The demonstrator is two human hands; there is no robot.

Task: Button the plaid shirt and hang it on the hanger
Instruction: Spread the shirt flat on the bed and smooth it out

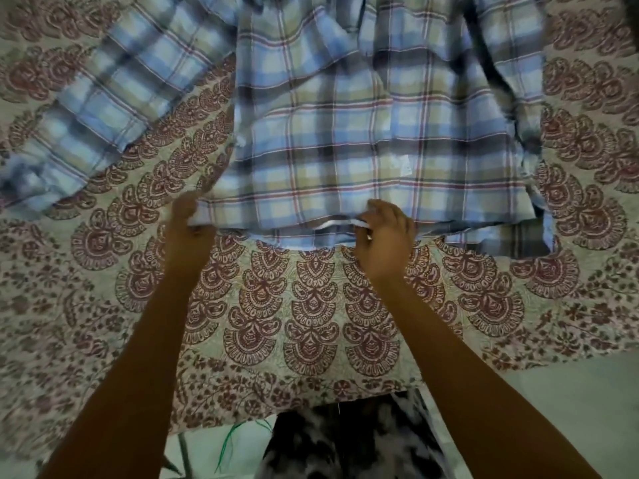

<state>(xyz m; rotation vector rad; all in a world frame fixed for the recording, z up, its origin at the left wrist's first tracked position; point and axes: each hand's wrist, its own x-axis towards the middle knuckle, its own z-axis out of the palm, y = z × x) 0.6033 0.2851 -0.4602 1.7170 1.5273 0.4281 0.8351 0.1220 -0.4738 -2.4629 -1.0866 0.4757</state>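
A blue, tan and red plaid shirt (345, 133) lies spread flat on a patterned bedspread, its bottom hem toward me and one sleeve (103, 108) stretched out to the left. My left hand (188, 226) grips the hem's left corner. At the middle of the hem my right hand (387, 236) pinches the edge, where a white strip of the inner placket shows. The collar end runs out of the top of the view. No hanger is in view.
The bedspread (311, 323), cream with maroon paisley motifs, covers the whole surface; its near edge (311, 402) hangs just in front of me. Below it are a pale floor (570, 392) and my black-and-white patterned clothing (345, 444).
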